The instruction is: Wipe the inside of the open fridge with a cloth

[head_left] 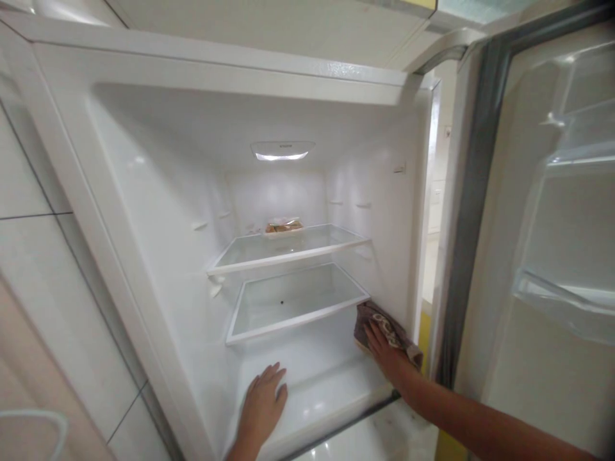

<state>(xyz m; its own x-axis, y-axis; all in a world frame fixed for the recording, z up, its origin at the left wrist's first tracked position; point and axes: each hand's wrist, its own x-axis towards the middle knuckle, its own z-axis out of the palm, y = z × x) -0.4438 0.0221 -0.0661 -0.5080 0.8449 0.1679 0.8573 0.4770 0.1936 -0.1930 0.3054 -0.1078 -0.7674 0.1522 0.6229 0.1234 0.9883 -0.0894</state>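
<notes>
The fridge [144, 211] stands open, its door [533, 211] swung out at 3 o'clock; a knock could swing it against the right arm. Inside, the upper shelf [288, 251] sits near the clock's centre, the lower shelf [307, 291] towards 6. The left hand [264, 400] is between 6 and 7 o'clock, empty, fingers loosely apart; I cannot tell whether it touches the fridge floor. The right hand [382, 346], between 4 and 5, lies with fingers nearly straight over the cloth [390, 328], against the right wall; whether they also pinch it, I cannot tell. If merely pressed, the cloth might slip. It is right beside the lower shelf's front corner, so a fold could snag there and jolt the shelf. Bumping the upper shelf might shift the pack [284, 226] at its back.
</notes>
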